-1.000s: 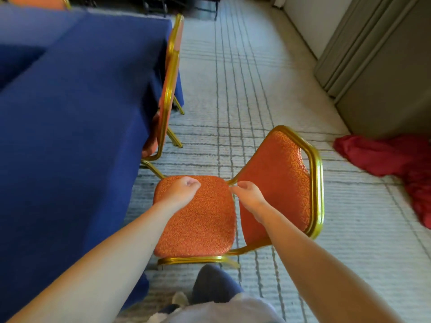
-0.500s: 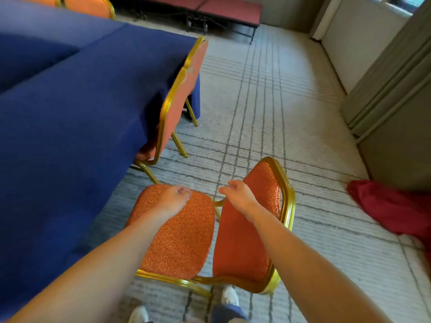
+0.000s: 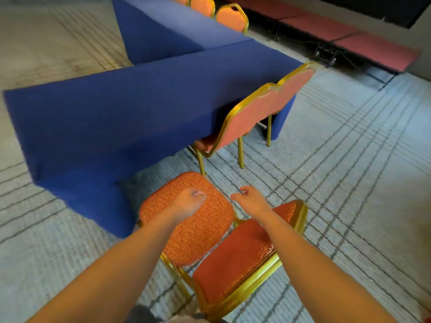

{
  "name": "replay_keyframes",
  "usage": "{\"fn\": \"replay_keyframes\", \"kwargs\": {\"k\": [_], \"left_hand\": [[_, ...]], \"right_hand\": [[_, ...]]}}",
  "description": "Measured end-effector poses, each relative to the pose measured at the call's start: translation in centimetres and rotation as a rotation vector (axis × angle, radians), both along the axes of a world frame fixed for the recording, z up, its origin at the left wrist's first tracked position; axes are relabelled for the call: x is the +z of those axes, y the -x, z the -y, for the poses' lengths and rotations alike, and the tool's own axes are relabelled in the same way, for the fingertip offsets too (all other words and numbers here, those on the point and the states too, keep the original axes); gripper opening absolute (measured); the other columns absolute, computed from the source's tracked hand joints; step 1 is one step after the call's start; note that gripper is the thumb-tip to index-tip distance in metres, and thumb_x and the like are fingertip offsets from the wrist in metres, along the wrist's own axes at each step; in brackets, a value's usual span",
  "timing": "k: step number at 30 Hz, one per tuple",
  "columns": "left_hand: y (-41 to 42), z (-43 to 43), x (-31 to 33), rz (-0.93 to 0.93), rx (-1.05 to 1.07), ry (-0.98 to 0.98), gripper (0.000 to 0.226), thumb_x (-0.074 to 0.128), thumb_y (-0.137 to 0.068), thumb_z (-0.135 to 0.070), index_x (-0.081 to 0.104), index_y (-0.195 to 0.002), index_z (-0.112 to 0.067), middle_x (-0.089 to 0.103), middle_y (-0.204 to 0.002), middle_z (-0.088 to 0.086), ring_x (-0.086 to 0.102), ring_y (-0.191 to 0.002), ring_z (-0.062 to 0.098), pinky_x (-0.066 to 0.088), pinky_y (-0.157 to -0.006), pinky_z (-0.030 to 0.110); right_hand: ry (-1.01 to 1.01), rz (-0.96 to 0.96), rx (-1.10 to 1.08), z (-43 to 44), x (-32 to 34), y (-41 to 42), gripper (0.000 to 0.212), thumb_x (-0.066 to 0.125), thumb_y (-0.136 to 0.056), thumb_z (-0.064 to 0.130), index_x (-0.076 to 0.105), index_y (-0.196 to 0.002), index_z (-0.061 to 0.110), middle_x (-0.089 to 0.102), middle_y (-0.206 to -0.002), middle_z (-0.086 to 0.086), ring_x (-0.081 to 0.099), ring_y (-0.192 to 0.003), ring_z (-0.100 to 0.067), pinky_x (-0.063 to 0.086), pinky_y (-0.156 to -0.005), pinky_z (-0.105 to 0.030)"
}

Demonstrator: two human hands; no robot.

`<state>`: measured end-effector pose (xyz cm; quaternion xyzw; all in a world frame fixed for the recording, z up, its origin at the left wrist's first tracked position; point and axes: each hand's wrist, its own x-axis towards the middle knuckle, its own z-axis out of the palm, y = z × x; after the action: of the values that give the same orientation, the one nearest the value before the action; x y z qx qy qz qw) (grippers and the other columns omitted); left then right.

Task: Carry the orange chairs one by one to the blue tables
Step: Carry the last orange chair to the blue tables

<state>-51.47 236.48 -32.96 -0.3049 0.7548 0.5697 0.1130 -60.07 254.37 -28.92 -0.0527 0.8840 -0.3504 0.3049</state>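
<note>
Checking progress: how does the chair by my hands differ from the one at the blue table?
The near chair stands beside the blue table, seat out in the open; the far chair is pushed in, seat mostly under it. The near chair shows patterned deep orange fabric; the far chair shows a paler, plain back. Both have gold frames.

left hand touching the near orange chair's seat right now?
Cannot tell. The head view, the only one, shows the left hand overlapping the orange seat from above, motion-blurred; neither contact nor a gap shows.
</note>
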Motion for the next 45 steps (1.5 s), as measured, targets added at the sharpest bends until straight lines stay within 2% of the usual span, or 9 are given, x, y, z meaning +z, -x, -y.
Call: {"fn": "replay_keyframes", "kwargs": {"k": [6,9,12,23,29,34,37,42,45], "left_hand": [[-2.3,-1.7,0.2,0.059,0.066,0.024,0.041,0.057,-0.095,-0.028,0.057,-0.124,0.001,0.062,-0.124,0.017,0.058,-0.116,0.031,0.045,-0.1,0.041],[-4.4,-2.2,-0.4,0.035,0.104,0.017,0.025,0.057,-0.094,-0.03,0.057,-0.111,-0.012,0.064,-0.098,0.007,0.061,-0.088,0.021,0.053,-0.078,0.032],[-6.6,-3.0,-0.9,0.039,0.137,0.033,0.015,0.054,-0.096,-0.027,0.061,-0.092,-0.014,0.056,-0.081,0.006,0.051,-0.073,0.018,0.041,-0.061,0.026],[-6.9,-6.3,-5.0,0.202,0.389,0.008,0.029,0.052,-0.096,-0.028,0.054,-0.071,-0.012,0.048,-0.077,0.008,0.049,-0.069,0.018,0.039,-0.068,0.027],[-3.9,-8.4,-6.4,0.336,0.579,-0.018,0.029,0.051,-0.096,-0.021,0.048,-0.07,-0.009,0.048,-0.079,0.015,0.042,-0.065,0.019,0.031,-0.058,0.027],[-3.8,-10.6,-7.0,0.515,0.626,0.022,0.027,0.049,-0.095,-0.029,0.056,-0.077,-0.01,0.057,-0.084,0.018,0.061,-0.087,0.029,0.037,-0.07,0.029],[-4.8,-11.7,-7.6,0.604,0.64,0.036,0.033,0.05,-0.093,-0.031,0.056,-0.07,-0.009,0.062,-0.084,0.021,0.064,-0.098,0.034,0.041,-0.07,0.032],[-5.4,-12.4,-8.3,0.71,0.637,0.032,0.043,0.045,-0.096,-0.043,0.064,-0.095,-0.004,0.066,-0.111,0.02,0.062,-0.107,0.033,0.045,-0.089,0.038],[-4.8,-12.8,-8.5,0.784,0.606,0.015,0.055,0.039,-0.099,-0.044,0.055,-0.127,0.0,0.057,-0.13,0.02,0.055,-0.119,0.032,0.042,-0.099,0.038]], "right_hand": [[-0.048,0.037,0.18,-1.0,-1.1,0.4,0.072,0.06,-0.091,0.042,0.033,-0.149,0.008,0.054,-0.12,-0.006,0.05,-0.074,-0.009,0.04,-0.066,-0.025],[-0.087,0.017,0.262,-0.6,-1.4,0.3,0.069,0.06,-0.093,0.039,0.033,-0.149,0.008,0.044,-0.144,-0.014,0.055,-0.116,-0.027,0.042,-0.09,-0.034],[-0.124,0.016,0.356,0.0,-1.8,-0.3,0.067,0.059,-0.094,0.037,0.035,-0.147,0.005,0.044,-0.145,-0.014,0.049,-0.126,-0.029,0.041,-0.092,-0.033],[-0.322,0.03,0.731,0.4,-5.4,4.2,0.072,0.057,-0.094,0.043,0.031,-0.15,0.006,0.037,-0.153,-0.015,0.04,-0.137,-0.03,0.035,-0.112,-0.041],[-0.368,0.104,0.865,1.0,-8.9,8.8,0.064,0.059,-0.092,0.04,0.042,-0.142,0.004,0.051,-0.137,-0.015,0.05,-0.127,-0.031,0.042,-0.104,-0.04],[-0.405,0.081,1.012,-0.1,-11.4,11.7,0.016,0.06,-0.092,0.036,0.05,-0.094,0.023,0.043,-0.08,0.007,0.046,-0.085,-0.014,0.032,-0.061,-0.025],[-0.469,0.126,1.077,-1.4,-12.1,13.4,0.015,0.058,-0.089,0.036,0.06,-0.095,0.022,0.064,-0.093,-0.003,0.055,-0.087,-0.017,0.043,-0.07,-0.027],[-0.653,0.184,1.085,-3.2,-13.1,15.4,0.052,0.056,-0.089,0.04,0.055,-0.131,0.011,0.057,-0.132,-0.016,0.057,-0.117,-0.031,0.045,-0.092,-0.034],[-0.684,0.222,1.054,-3.8,-13.9,15.8,0.055,0.055,-0.086,0.042,0.055,-0.129,0.008,0.059,-0.129,-0.016,0.06,-0.111,-0.031,0.05,-0.094,-0.037]]}}
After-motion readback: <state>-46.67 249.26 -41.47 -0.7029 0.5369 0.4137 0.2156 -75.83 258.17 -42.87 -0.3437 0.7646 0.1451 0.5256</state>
